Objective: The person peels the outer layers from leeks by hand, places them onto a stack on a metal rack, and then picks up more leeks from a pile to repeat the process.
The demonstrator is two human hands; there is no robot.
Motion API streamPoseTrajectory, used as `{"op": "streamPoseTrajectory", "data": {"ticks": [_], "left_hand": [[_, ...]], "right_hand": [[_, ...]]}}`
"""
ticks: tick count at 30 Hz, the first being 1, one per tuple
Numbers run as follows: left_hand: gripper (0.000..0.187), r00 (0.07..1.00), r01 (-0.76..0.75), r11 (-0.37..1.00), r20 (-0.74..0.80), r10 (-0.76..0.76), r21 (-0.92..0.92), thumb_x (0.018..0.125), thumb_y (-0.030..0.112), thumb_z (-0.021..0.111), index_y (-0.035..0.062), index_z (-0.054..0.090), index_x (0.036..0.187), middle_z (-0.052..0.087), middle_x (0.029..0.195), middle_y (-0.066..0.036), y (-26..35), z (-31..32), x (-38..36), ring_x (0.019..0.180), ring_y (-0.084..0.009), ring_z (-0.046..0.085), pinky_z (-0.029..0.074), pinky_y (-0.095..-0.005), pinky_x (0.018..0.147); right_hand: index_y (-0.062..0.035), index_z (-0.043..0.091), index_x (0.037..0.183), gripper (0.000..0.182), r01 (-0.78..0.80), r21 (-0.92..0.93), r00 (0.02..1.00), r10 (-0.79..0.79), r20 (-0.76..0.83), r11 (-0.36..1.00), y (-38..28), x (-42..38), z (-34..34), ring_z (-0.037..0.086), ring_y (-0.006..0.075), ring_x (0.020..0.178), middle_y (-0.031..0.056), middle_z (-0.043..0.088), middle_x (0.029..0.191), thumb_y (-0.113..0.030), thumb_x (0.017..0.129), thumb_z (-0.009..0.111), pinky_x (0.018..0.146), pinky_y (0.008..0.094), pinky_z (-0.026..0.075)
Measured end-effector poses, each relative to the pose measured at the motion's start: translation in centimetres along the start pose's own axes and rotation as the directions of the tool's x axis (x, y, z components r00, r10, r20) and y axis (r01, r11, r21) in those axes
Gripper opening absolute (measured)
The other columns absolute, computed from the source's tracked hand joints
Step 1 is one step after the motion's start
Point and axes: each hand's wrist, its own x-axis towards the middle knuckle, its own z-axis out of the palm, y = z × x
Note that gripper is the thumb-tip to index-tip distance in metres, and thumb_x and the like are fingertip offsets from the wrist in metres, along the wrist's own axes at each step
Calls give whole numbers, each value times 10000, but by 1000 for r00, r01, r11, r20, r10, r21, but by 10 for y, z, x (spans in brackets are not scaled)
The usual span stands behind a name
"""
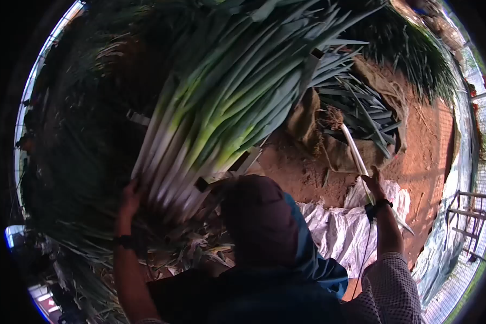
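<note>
My right hand point(375, 185) is closed around a single leek point(355, 150), whose roots point up and away and whose leaf end hangs down beside my wrist. On the left, my left hand point(130, 195) is at the white root end of a large pile of leeks point(200, 135); its fingers are dark and partly hidden, so their grip cannot be made out. The pile's green leaves fan out toward the top. A metal bracket point(247, 160) stands at the pile's right edge.
A burlap sack point(345, 156) with cut green leaves lies on brown soil point(291, 167). White plastic sheeting point(329, 227) is near the bottom. More leeks point(416, 54) lie at upper right. A metal frame point(470, 213) stands at far right.
</note>
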Motion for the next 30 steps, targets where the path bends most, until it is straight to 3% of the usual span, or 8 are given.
{"op": "streamPoseTrajectory", "data": {"ticks": [5,9,13,17,20,23,25,30], "left_hand": [[619,992,52,998,-111,-54,-17,871,312,721,-53,559,1343,603,1322,-275,38,-5,-24,1271,-374,571,446,-398,1072],[375,962,9,998,-273,-24,-55,874,232,724,-3,660,1159,672,1142,-260,52,3,-38,1089,-428,635,507,-439,927],[188,892,-185,982,-414,179,27,904,144,667,15,657,1040,642,1002,-215,52,17,-49,954,-442,622,503,-484,827],[118,877,-226,974,-437,201,-6,915,110,626,28,648,997,623,984,-216,52,16,-61,935,-449,612,502,-502,803],[128,890,-175,985,-430,152,-12,903,104,632,30,644,1007,652,957,-234,50,13,-58,921,-453,624,511,-511,793],[157,910,54,973,-391,-140,-224,881,138,669,5,667,966,676,864,-234,50,9,-44,882,-437,649,514,-504,779],[159,931,72,993,-351,-101,-97,872,145,649,-2,678,925,686,877,-239,49,3,-34,882,-440,661,531,-515,775],[195,958,174,983,-242,-154,62,863,135,595,8,739,828,709,882,-237,48,1,-15,904,-390,707,578,-465,795]], "right_hand": [[18,414,1455,856,13,-230,986,26,166,973,-1,38,27,461,434,1316,281,511,1401,-350,760,752,1107,471,375],[-20,613,1198,487,83,-65,984,-72,162,994,-36,53,-2,640,376,1046,230,662,1151,-280,806,735,890,458,498],[-7,676,934,136,466,310,884,-455,-113,829,-152,63,-72,593,189,670,119,661,777,-123,864,664,651,342,496],[-19,708,1060,177,410,384,911,-395,-123,827,-394,34,-167,633,127,794,110,707,868,-114,917,663,710,285,508],[2,715,1031,164,717,348,684,-705,-187,603,-535,12,-185,698,233,849,144,725,950,-87,894,697,769,321,530],[-2,703,948,109,929,324,265,-931,-250,177,-646,7,-154,668,301,856,121,698,925,-24,841,698,755,371,546],[-34,689,894,85,986,132,-78,-986,-147,-98,-699,13,-129,633,312,912,102,676,923,-27,812,668,837,420,520],[-84,677,837,75,973,-98,-197,-975,103,-207,-729,41,-48,588,289,1008,83,658,893,-149,801,672,988,466,454]]}}
